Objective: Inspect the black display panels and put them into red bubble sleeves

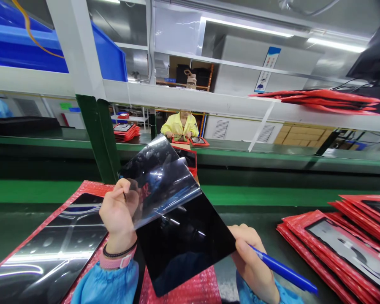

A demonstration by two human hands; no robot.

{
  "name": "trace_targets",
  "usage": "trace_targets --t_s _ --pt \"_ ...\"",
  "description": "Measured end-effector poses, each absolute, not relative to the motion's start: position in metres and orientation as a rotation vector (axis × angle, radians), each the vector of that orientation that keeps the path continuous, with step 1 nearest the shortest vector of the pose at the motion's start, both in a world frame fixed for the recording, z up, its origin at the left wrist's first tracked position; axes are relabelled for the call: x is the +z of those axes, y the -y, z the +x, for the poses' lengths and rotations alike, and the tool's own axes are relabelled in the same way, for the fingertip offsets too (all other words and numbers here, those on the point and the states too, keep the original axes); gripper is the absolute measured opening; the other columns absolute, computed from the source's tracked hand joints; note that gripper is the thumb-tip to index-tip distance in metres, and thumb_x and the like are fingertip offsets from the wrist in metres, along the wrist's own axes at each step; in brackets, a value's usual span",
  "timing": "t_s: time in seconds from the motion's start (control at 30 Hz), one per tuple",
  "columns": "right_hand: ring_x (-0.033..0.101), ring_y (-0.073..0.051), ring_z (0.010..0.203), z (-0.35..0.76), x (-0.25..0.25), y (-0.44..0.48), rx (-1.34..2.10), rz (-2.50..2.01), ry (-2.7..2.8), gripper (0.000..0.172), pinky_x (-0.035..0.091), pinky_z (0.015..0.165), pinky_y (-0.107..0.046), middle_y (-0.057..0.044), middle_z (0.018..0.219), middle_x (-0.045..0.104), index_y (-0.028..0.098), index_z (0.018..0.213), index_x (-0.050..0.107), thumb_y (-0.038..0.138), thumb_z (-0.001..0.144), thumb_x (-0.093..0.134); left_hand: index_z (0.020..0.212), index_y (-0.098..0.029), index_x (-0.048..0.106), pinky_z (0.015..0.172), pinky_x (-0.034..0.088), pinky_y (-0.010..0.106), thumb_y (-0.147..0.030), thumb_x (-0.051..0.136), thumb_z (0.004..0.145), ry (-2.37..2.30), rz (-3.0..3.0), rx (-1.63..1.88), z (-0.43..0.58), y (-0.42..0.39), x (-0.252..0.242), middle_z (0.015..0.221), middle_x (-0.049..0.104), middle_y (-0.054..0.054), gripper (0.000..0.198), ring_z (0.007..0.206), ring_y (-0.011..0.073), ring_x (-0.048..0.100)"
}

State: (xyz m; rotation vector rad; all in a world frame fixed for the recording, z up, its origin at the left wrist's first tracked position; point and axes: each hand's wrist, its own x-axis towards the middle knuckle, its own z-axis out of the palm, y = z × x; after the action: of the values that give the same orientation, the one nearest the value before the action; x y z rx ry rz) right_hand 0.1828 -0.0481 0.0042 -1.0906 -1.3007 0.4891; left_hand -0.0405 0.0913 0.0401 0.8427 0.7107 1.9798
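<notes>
Plainly, at eight o'clock the fingers of our left hand (118, 213) pinch a clear, glossy plastic film (174, 185) that curls over the upper part of a flat black rectangular panel (190, 245), held aloft at six o'clock above the dark, smooth tabletop (262, 217). At five o'clock, our right hand (251, 253) pinches the panel's corner between its fingers, a slim blue pen (281, 269) also in its grip, while red bubble-wrap pouches (323, 258) lie stacked at four o'clock.

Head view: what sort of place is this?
Probably a factory workshop: a green workbench, stacked red bubble-wrap pouches, and a co-worker in yellow handling a similar red item opposite.
</notes>
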Motion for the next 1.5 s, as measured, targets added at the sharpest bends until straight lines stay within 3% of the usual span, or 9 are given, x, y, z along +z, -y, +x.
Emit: trace_targets --t_s 0.23,0.4,0.53,0.7,0.97,1.07,1.17,1.3,1.5 --pt "0.061 -0.024 0.079 0.176 0.019 0.048 0.782 -1.191 1.148 0.032 0.048 0.077 -0.038 -0.003 0.08 0.068 0.025 0.079 0.075 0.056 0.068 0.073 0.043 -0.018 0.043 0.045 0.035 0.02 -0.02 0.051 0.052 -0.548 0.81 1.836 -0.043 -0.081 0.047 0.054 0.038 -0.002 0.012 0.049 0.0096 0.039" --pt "0.063 -0.027 0.103 0.162 0.02 0.041 0.767 -1.159 0.941 0.031 0.048 0.091 -0.037 -0.003 0.101 0.072 0.029 0.091 0.075 0.05 0.068 0.075 0.046 -0.018 0.058 0.054 0.039 0.024 -0.026 0.053 0.056 -0.494 0.994 1.748 -0.033 -0.07 0.043 0.058 0.056 0.004 0.014 0.06 0.0158 0.05" --pt "0.066 -0.023 0.093 0.158 0.032 0.039 0.771 -1.124 1.257 0.03 0.052 0.083 -0.031 -0.001 0.098 0.073 0.03 0.102 0.073 0.041 0.074 0.074 0.051 -0.018 0.067 0.059 0.039 0.026 -0.029 0.053 0.058 -0.466 1.075 1.725 -0.03 -0.068 0.038 0.061 0.062 0.005 0.019 0.066 0.018 0.054" --pt "0.067 -0.018 0.079 0.153 0.045 0.037 0.916 -1.028 1.345 0.034 0.055 0.073 -0.024 0.004 0.085 0.072 0.03 0.105 0.069 0.029 0.072 0.076 0.048 -0.019 0.064 0.049 0.034 0.027 -0.028 0.053 0.058 -0.477 1.116 1.731 -0.031 -0.069 0.038 0.062 0.065 0.004 0.018 0.051 0.0149 0.051" --pt "0.069 -0.025 0.096 0.148 0.028 0.04 0.916 -1.022 1.288 0.059 0.059 0.079 -0.03 -0.004 0.115 0.069 0.027 0.125 0.056 0.032 0.07 0.078 0.047 -0.019 0.062 0.05 0.035 0.028 -0.027 0.052 0.058 -0.439 1.169 1.756 -0.033 -0.072 0.034 0.063 0.067 0.005 0.017 0.057 0.0174 0.055" --pt "0.062 -0.029 0.114 0.148 0.018 0.042 0.643 -1.089 1.391 0.07 0.058 0.085 -0.032 -0.007 0.133 0.06 0.028 0.136 0.046 0.027 0.073 0.076 0.048 -0.019 0.062 0.056 0.038 0.029 -0.026 0.052 0.058 -0.418 1.167 1.769 -0.034 -0.074 0.03 0.065 0.068 0.006 0.016 0.061 0.0188 0.056" --pt "0.053 -0.029 0.123 0.145 0.008 0.041 0.365 -1.062 1.536 0.084 0.059 0.085 -0.032 -0.006 0.146 0.046 0.033 0.148 0.024 0.021 0.079 0.07 0.047 -0.018 0.062 0.059 0.04 0.031 -0.026 0.053 0.057 -0.405 1.15 1.78 -0.034 -0.076 0.026 0.066 0.069 0.006 0.015 0.062 0.0204 0.058" --pt "0.031 -0.035 0.137 0.138 -0.001 0.037 0.006 -0.992 1.613 0.094 0.057 0.087 -0.04 -0.005 0.159 0.013 0.032 0.151 0.004 0.016 0.082 0.065 0.046 -0.019 0.063 0.058 0.042 0.031 -0.025 0.053 0.058 -0.374 1.191 1.838 -0.033 -0.079 0.024 0.062 0.068 0.006 0.017 0.059 0.0201 0.059" --pt "0.009 -0.038 0.143 0.141 -0.006 0.03 -0.457 -0.928 1.714 0.102 0.025 0.104 -0.07 -0.003 0.159 0.01 0.03 0.151 0.002 0.008 0.076 0.067 0.043 -0.02 0.066 0.045 0.04 0.028 -0.025 0.055 0.06 -0.293 1.321 1.962 -0.034 -0.076 0.028 0.038 0.053 0.002 0.021 0.041 0.0155 0.049"
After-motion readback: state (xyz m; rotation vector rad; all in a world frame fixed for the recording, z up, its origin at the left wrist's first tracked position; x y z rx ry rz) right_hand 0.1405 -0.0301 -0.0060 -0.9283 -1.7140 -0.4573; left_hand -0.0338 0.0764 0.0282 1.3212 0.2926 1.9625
